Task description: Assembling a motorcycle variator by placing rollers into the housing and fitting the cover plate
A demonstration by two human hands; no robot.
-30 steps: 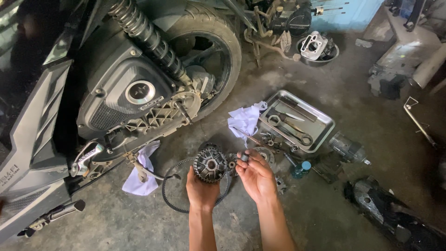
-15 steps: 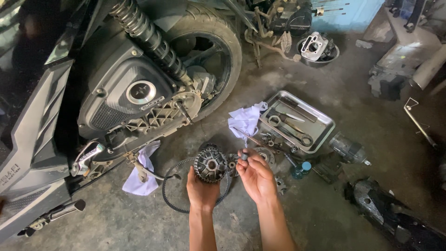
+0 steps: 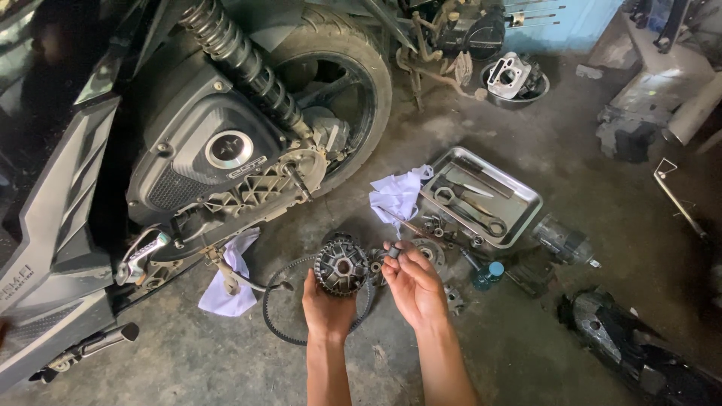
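Observation:
My left hand point(image 3: 328, 307) grips a round, dark, finned metal pulley point(image 3: 342, 265) from below, holding it up above the concrete floor. My right hand point(image 3: 412, 284) pinches a small dark cylindrical roller point(image 3: 394, 252) between thumb and fingertips, just right of the pulley. A black drive belt point(image 3: 280, 301) lies looped on the floor under my hands. Small metal parts point(image 3: 434, 251) sit on the floor just beyond my right hand.
A scooter point(image 3: 188, 158) with its side cover off stands at the left, rear tyre point(image 3: 353, 83) behind. A metal tray point(image 3: 519, 192) holds wrenches; white rags point(image 3: 397, 194) point(image 3: 229, 282) lie nearby. A power tool point(image 3: 562, 242), blue-capped bottle point(image 3: 487, 275) and black cover point(image 3: 632, 349) lie to the right.

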